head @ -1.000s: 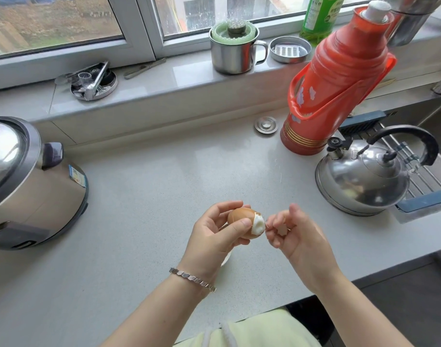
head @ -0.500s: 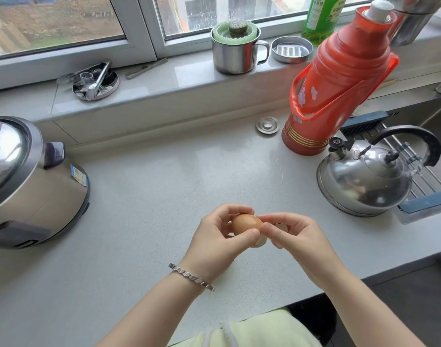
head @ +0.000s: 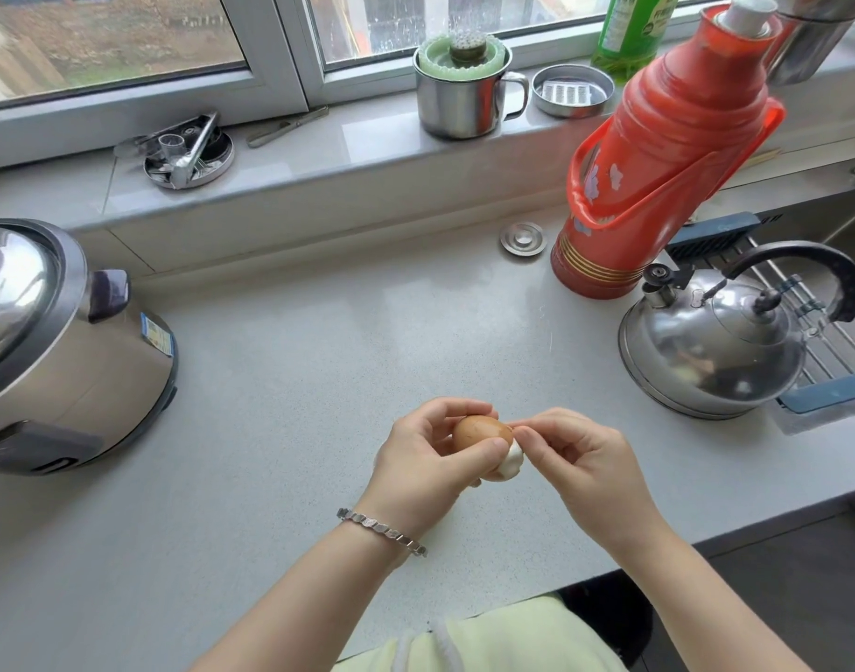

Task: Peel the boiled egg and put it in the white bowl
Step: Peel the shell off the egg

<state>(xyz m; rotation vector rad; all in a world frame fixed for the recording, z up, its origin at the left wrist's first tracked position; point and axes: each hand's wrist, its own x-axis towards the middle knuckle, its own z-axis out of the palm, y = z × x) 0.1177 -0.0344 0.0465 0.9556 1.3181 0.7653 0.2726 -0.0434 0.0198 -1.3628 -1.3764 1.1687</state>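
Egg [head: 481, 435] is held in the air just above the surface [head: 319, 361], near the front edge, between both hands.

- Left hand [head: 423, 460]: fingers curl round the brown shelled half, thumb across the near side. It carries the egg.
- Long axis runs roughly left to right. The bared white end [head: 513, 462] dips low and points at the right hand [head: 583, 460].
- Right hand: thumb and forefinger are pressed together, pinching at the broken rim of the shell [head: 509, 428] where brown meets white. The other fingers are loosely curled.

Judgement: most of the shell is on, so peeling is at an early stage. The next strip should pull rightward and away from the left palm, along the axis.

The white bowl cannot be made out.
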